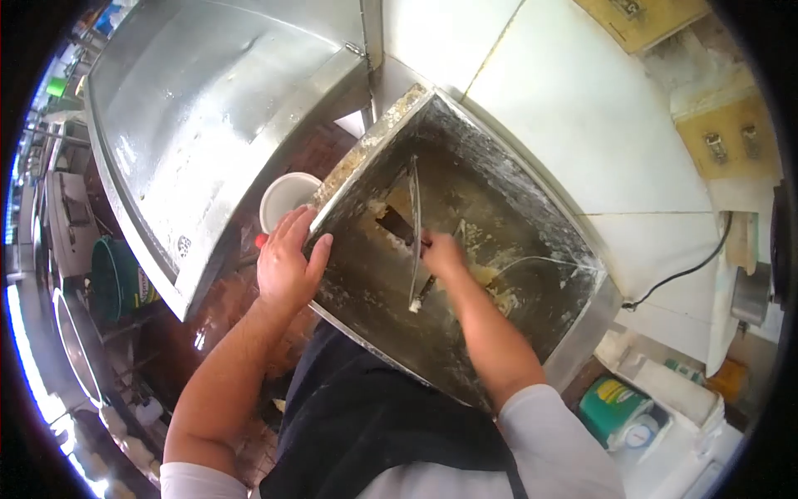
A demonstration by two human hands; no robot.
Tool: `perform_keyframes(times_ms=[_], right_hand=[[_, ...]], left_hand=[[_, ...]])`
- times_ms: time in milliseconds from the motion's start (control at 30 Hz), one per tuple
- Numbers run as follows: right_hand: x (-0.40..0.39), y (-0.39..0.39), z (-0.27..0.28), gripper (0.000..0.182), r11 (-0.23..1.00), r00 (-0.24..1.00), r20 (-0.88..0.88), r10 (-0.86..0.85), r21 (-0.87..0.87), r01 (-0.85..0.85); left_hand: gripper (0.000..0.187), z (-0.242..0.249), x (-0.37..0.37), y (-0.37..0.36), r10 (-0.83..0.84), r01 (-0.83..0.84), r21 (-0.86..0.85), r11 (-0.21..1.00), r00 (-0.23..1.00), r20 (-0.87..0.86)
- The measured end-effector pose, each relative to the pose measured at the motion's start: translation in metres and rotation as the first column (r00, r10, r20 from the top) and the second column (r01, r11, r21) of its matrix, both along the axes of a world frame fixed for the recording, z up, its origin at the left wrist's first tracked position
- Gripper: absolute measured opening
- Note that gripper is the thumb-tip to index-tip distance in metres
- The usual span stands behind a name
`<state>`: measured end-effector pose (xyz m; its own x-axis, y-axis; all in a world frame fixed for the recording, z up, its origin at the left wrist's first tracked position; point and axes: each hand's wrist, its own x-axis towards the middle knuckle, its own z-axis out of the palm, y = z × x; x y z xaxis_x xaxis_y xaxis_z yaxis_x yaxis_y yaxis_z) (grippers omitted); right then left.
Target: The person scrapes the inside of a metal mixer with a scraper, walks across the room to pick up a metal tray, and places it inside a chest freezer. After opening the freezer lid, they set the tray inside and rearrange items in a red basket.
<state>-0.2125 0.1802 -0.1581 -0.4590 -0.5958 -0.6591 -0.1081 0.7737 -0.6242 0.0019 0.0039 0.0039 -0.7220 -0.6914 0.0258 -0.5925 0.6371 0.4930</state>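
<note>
My right hand (445, 255) reaches down into a deep metal mixing tub (366, 303) and is closed round the handle of a scraper. The scraper's dark flat blade (394, 224) is by the tub's inner wall, next to pale, doughy residue. A thin curved metal bar (416, 208) crosses the tub in front of the blade. My left hand (288, 259) lies on the tub's left rim, fingers stretched out and thumb apart. Just beyond it is a white bucket (288, 200). A small red piece (261, 240) shows beside the left hand; what it belongs to is hidden.
A large stainless steel table (208, 91) stands at the upper left, with a green bucket (116, 279) below it. White tiled wall (573, 108) borders the tub on the far side. A black cable (690, 279) hangs at the right, above a green container (611, 407).
</note>
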Motion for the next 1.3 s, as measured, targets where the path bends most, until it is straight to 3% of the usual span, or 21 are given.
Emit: perform_keyframes(times_ms=[33,67,133,200,233,267,300,367,500,633,700,733,833,1000,1067,1100,1167,1300], right_hand=[[-0.001,-0.003,-0.001,0.044,0.985,0.958,0.232,-0.168,0.007,0.171],[0.0,0.006,0.001,0.044,0.983,0.954,0.236,-0.183,0.015,0.185],[-0.009,0.015,0.035,0.047,0.888,0.841,0.372,-0.393,-0.085,0.452],[-0.016,0.034,0.028,0.05,0.912,0.879,0.304,-0.368,-0.068,0.405],[-0.018,0.053,0.008,0.05,0.963,0.982,-0.032,-0.185,-0.204,0.174],[-0.018,0.069,-0.003,0.05,0.964,0.924,-0.382,-0.01,-0.249,-0.093],[-0.016,0.081,0.013,0.05,0.964,0.923,-0.385,-0.011,-0.251,-0.093],[-0.007,0.096,0.066,0.051,0.941,0.803,-0.511,0.306,0.035,-0.336],[0.021,0.107,0.07,0.045,0.947,0.785,-0.53,0.321,0.169,-0.274],[0.041,0.046,0.036,0.042,0.976,0.776,-0.593,0.215,0.1,-0.194],[0.034,-0.008,0.039,0.043,0.926,0.873,-0.364,0.325,0.312,-0.214],[0.028,-0.009,0.033,0.043,0.927,0.877,-0.36,0.319,0.309,-0.211],[0.003,0.023,0.027,0.039,0.913,0.797,-0.475,0.373,0.035,-0.406],[-0.018,0.025,0.038,0.042,0.849,0.689,-0.561,0.459,0.047,-0.527],[-0.023,0.009,0.025,0.044,0.657,0.426,-0.738,0.523,0.031,-0.753],[-0.025,-0.001,0.026,0.044,0.659,0.43,-0.737,0.521,0.027,-0.752],[-0.03,-0.022,0.031,0.04,0.548,0.263,-0.768,0.584,0.133,-0.826],[-0.026,-0.037,0.015,0.041,0.49,0.246,-0.662,0.708,0.21,-0.846]], left_hand=[[0.043,0.0,0.0,-0.001,-0.008,0.008,0.01,1.0,1.0,-0.004],[0.043,0.001,-0.001,0.0,-0.022,0.022,0.017,1.0,1.0,0.001],[0.044,0.002,-0.002,0.002,0.026,-0.025,0.06,0.998,1.0,-0.012],[0.043,0.0,0.0,0.002,0.023,-0.023,0.038,0.999,1.0,-0.014],[0.043,0.0,0.0,0.002,0.019,-0.019,0.035,0.999,1.0,-0.017],[0.043,0.0,0.0,0.001,0.014,-0.013,0.03,0.999,1.0,-0.021],[0.043,-0.001,-0.001,0.0,0.013,-0.012,0.028,1.0,1.0,-0.024],[0.039,-0.003,0.0,0.0,0.008,-0.008,0.005,1.0,0.998,-0.067],[0.039,-0.004,0.001,0.002,0.024,-0.024,0.0,1.0,0.996,-0.088],[0.039,-0.002,0.001,0.0,0.032,-0.032,-0.001,0.999,0.996,-0.087],[0.039,-0.003,0.002,0.0,0.02,-0.022,-0.012,1.0,0.995,-0.097],[0.039,-0.003,0.002,-0.001,0.015,-0.016,-0.014,1.0,0.996,-0.092],[0.039,-0.002,-0.002,0.001,0.046,-0.046,0.003,0.999,0.994,-0.096],[0.041,-0.001,0.002,0.0,0.017,-0.015,0.04,0.999,0.998,-0.06],[0.041,0.001,0.0,0.0,0.023,-0.021,0.035,0.999,0.998,-0.056],[0.041,0.001,0.0,0.002,0.03,-0.028,0.038,0.999,0.998,-0.048],[0.041,0.002,0.0,0.003,0.043,-0.041,0.051,0.998,0.998,-0.04],[0.037,-0.001,0.0,0.001,0.048,-0.046,0.028,0.999,0.996,-0.076]])
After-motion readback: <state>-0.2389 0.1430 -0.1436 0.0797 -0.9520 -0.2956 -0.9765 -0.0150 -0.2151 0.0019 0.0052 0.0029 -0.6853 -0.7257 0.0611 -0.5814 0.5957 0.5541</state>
